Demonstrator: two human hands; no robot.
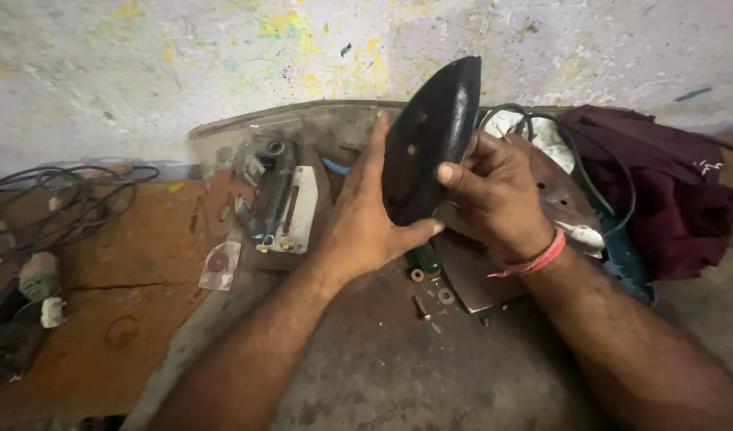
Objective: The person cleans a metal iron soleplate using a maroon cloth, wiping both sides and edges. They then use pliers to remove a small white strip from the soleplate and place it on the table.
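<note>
Both hands hold up a dark, pointed metal soleplate (432, 132) of a clothes iron, its tip toward the wall. My left hand (366, 215) is flat against its left edge with the thumb under it. My right hand (494, 195) grips its right edge, thumb on the face; a red thread band is on that wrist. Below the hands lie a green-handled tool (424, 259), small washers (446, 296) and a screw (421, 307).
A grey slab (382, 367) is the work surface, against a paint-stained wall. At the left lie dismantled iron parts (274, 195), a mica sheet (220, 266) and coiled black wires (55, 203). A maroon cloth (661, 191) and a black cord (542, 128) lie at the right.
</note>
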